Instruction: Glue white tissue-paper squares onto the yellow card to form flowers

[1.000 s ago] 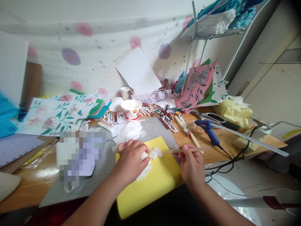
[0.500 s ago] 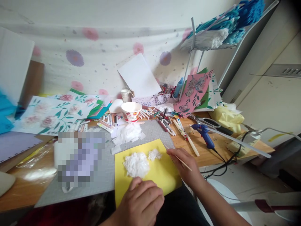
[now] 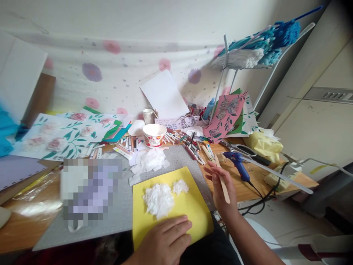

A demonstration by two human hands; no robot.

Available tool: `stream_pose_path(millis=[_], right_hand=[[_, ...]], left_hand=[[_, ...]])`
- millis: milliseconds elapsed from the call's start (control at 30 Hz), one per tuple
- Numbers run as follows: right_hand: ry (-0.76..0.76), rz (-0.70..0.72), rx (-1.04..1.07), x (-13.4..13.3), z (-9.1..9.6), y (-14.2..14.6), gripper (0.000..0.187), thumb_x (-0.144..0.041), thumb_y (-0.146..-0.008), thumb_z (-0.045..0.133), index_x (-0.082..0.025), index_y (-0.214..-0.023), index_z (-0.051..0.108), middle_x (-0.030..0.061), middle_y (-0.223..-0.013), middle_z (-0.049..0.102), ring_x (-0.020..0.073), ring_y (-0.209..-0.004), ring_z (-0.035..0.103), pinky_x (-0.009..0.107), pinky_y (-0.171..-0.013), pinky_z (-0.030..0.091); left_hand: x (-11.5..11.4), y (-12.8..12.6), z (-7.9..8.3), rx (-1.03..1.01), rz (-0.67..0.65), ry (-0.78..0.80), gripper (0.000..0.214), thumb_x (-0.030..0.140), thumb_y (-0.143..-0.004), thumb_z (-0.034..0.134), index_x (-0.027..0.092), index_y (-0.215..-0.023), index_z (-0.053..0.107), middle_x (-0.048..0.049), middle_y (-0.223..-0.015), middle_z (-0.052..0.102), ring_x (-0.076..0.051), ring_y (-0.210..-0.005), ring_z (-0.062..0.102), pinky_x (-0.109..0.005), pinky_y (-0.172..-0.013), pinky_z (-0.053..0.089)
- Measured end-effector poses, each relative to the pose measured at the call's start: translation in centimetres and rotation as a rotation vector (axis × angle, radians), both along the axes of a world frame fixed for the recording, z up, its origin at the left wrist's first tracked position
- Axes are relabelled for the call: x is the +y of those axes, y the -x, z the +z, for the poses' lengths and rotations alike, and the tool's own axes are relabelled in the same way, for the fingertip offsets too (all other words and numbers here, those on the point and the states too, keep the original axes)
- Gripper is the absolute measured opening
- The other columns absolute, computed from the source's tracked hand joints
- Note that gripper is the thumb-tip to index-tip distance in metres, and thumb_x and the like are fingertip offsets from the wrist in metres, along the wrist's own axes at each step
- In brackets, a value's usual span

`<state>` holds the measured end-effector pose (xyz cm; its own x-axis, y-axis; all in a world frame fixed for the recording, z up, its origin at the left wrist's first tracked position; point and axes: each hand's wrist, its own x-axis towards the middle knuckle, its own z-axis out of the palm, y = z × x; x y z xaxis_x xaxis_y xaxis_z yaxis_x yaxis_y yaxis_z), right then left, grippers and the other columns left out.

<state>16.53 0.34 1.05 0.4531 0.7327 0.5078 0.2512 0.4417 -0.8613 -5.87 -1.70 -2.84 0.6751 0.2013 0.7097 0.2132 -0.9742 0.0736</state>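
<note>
My left hand (image 3: 168,235) lies flat on the lower part of a yellow sheet of paper (image 3: 195,206), its fingers together and stretched out. On the sheet sit a big fluffy clump of white crumpled tissue (image 3: 158,200) and a smaller tissue clump (image 3: 181,186) to its right. My right hand (image 3: 223,189) is held just off the sheet's right edge. A flat wooden craft stick (image 3: 224,188) lies across its palm, gripped by the thumb and fingers. Beyond the sheet, loose torn white tissue (image 3: 150,161) is piled on the grey cutting mat (image 3: 116,221).
A paper bowl (image 3: 154,135) stands behind the tissue, among scattered markers (image 3: 194,149). Right of them lie a blue glue gun (image 3: 238,163) with its cord and large scissors (image 3: 242,149). Flower pictures (image 3: 55,138) lie at left. A pixelated patch covers part of the mat.
My right hand has moved right, away from the sheet's edge, and turned, so the stick now shows its broad face. My left hand has flattened onto the paper.
</note>
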Motion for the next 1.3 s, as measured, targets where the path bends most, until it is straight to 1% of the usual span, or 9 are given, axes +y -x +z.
stream_pose_path(millis=[133,333,467,600,667,767,967,1167,1300], right_hand=[[-0.045,0.159,0.106,0.4,0.6,0.5,0.02,-0.035,-0.093,0.062,-0.027,-0.111,0.056,0.014,-0.146,0.052,0.0275,-0.124,0.061,0.053,-0.105,0.044],[0.019,0.275,0.396,1.5,2.4,1.2,0.022,-0.043,-0.093,0.053,-0.031,-0.111,0.049,0.0086,-0.137,0.059,0.021,-0.087,0.072,0.042,-0.077,0.057],[0.099,0.301,0.147,1.5,3.2,-0.2,0.02,-0.043,-0.097,0.045,-0.027,-0.102,0.055,0.0043,-0.1,0.071,0.0101,-0.046,0.05,0.026,-0.047,0.044],[0.183,0.419,-0.191,0.4,4.3,-1.9,0.013,-0.032,-0.079,0.073,-0.023,-0.087,0.068,0.0029,-0.081,0.071,0.0173,-0.064,0.059,0.029,-0.059,0.046],[0.164,0.362,-0.602,0.1,4.5,-2.2,0.01,-0.023,-0.077,0.072,-0.024,-0.087,0.07,0.0036,-0.081,0.071,0.0215,-0.075,0.062,0.031,-0.068,0.047],[0.07,0.077,-1.07,0.2,4.1,-2.1,0.011,-0.014,-0.082,0.062,-0.023,-0.08,0.067,0.0048,-0.075,0.069,0.0227,-0.073,0.06,0.031,-0.063,0.045],[-0.079,-0.319,-0.927,0.6,3.5,-2.5,0.016,-0.021,-0.093,0.055,-0.023,-0.079,0.063,0.0038,-0.069,0.065,0.0201,-0.065,0.061,0.032,-0.063,0.047],[-0.237,-0.642,-0.792,-3.2,5.1,-4.4,0.005,-0.024,-0.086,0.07,-0.025,-0.084,0.066,0.0004,-0.066,0.065,0.0164,-0.053,0.06,0.029,-0.053,0.045],[-0.202,-0.204,-0.923,-5.1,3.1,-3.7,0.009,-0.019,-0.089,0.064,-0.027,-0.088,0.068,0.0008,-0.064,0.069,0.0187,-0.052,0.065,0.029,-0.048,0.049]], left_hand=[[0.1,0.1,0.7,-0.002,-0.003,-0.001,0.033,0.015,-0.096,0.034,0.018,-0.094,0.067,-0.0061,-0.109,0.075,-0.018,-0.116,0.065,-0.027,-0.104,0.052],[-0.2,0.7,4.3,0.21,-0.009,0.029,0.023,0.012,-0.093,0.047,0.018,-0.098,0.069,-0.0043,-0.114,0.075,-0.019,-0.115,0.067,-0.026,-0.103,0.054],[-0.1,0.7,3.8,0.167,-0.011,0.015,0.021,0.012,-0.094,0.048,0.018,-0.096,0.068,-0.0033,-0.113,0.075,-0.018,-0.114,0.067,-0.025,-0.103,0.053],[0.2,0.5,1.4,0.034,-0.017,-0.004,0.018,0.013,-0.092,0.049,0.018,-0.091,0.066,-0.004,-0.108,0.076,-0.018,-0.113,0.067,-0.026,-0.103,0.053],[0.3,0.5,0.5,0.036,-0.034,0.02,0.018,0.015,-0.092,0.048,0.018,-0.093,0.066,-0.0058,-0.109,0.075,-0.019,-0.116,0.065,-0.027,-0.103,0.053],[0.4,0.7,0.1,0.039,-0.062,0.061,0.021,0.016,-0.092,0.045,0.018,-0.094,0.066,-0.006,-0.11,0.075,-0.019,-0.118,0.064,-0.028,-0.103,0.053],[0.8,0.7,-0.1,0.008,-0.088,0.056,0.02,0.015,-0.09,0.046,0.02,-0.093,0.065,-0.0079,-0.106,0.076,-0.018,-0.115,0.066,-0.027,-0.102,0.053],[0.9,0.6,0.0,0.003,-0.102,0.027,0.02,0.018,-0.093,0.045,0.018,-0.093,0.065,-0.0085,-0.107,0.075,-0.019,-0.115,0.065,-0.028,-0.1,0.054],[0.6,0.8,1.4,0.054,-0.071,0.001,0.023,0.018,-0.095,0.043,0.018,-0.091,0.066,-0.0075,-0.11,0.075,-0.02,-0.115,0.065,-0.029,-0.097,0.056]])
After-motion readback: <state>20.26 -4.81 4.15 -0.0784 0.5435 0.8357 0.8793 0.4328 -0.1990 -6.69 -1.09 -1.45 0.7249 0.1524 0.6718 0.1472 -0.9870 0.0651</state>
